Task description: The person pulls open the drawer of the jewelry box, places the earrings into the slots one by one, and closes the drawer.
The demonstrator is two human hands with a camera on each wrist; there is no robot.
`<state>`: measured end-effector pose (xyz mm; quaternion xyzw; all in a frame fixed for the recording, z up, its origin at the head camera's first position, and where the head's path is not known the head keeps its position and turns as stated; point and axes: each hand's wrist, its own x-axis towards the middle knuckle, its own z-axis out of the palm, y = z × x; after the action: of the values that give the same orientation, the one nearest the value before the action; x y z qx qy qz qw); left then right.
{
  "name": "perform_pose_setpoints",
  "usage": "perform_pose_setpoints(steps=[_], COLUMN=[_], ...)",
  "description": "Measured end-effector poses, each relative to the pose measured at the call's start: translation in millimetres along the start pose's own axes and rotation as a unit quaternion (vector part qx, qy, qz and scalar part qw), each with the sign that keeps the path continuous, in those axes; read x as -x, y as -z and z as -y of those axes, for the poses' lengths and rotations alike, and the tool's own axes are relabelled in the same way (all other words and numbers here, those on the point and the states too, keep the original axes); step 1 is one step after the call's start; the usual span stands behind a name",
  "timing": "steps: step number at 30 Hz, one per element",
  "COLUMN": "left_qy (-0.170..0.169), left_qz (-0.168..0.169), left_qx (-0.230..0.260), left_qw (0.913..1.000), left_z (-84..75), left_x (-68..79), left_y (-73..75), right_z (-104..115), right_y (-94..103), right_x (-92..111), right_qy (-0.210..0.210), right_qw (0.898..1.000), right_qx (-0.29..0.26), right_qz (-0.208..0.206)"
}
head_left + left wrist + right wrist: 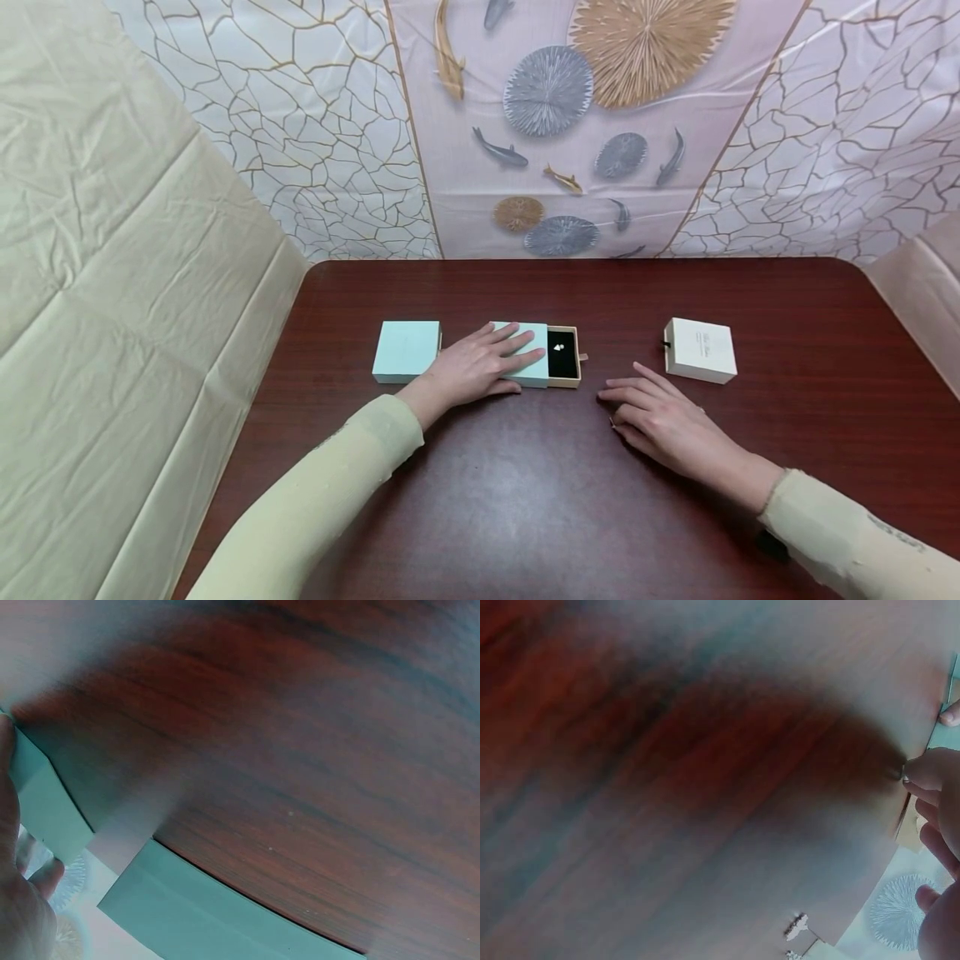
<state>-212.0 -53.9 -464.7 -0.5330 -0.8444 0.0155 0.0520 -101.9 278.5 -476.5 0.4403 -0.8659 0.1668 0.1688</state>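
Observation:
My left hand [480, 362] rests spread over a mint-green slide-out jewellery box [536, 379], its fingers straight across the lid and its thumb along the near side. The box's tan drawer [576, 381] is pulled partway out to the right. On the drawer's black pad lies a small shiny ornament [558, 347]. To the right of that box, my right hand [667, 421] is low over the table. Its thumb and finger pinch a tiny shiny piece [905, 778], mostly hidden by the fingertips; its kind is too small to tell.
A second mint-green box [407, 350] sits closed behind the left wrist. Beyond the right hand stands a white box [701, 350] with a dark tab on its left side. All of it is on a dark red-brown wooden table [487, 500], with a patterned cloth [352, 125] behind.

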Motion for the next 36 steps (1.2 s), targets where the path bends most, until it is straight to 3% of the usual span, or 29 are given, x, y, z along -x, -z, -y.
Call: perform_pose_setpoints(steps=[7, 17, 24, 36], left_qy=[0.001, 0.003, 0.003, 0.009], left_qz=[0.004, 0.007, 0.008, 0.014], left_qx=[-0.001, 0.001, -0.005, -0.005], left_qw=[1.0, 1.0, 1.0, 0.9999], left_z=[0.2, 0.1, 0.6, 0.3], left_x=[-0.4, -1.3, -0.5, -1.3], left_y=[-0.1, -0.9, -1.2, -1.9], right_z=[-1.5, -3.8, -8.0, -21.4], right_y=[-2.3, 2.4, 14.3, 18.8], right_x=[-4.9, -11.4, -30.1, -70.1], right_qy=[0.005, -0.049, -0.105, -0.147], right_qw=[1.0, 0.999, 0.994, 0.985], right_qx=[0.012, -0.015, -0.042, -0.086], right_qz=[0.005, -0.007, -0.003, 0.017])
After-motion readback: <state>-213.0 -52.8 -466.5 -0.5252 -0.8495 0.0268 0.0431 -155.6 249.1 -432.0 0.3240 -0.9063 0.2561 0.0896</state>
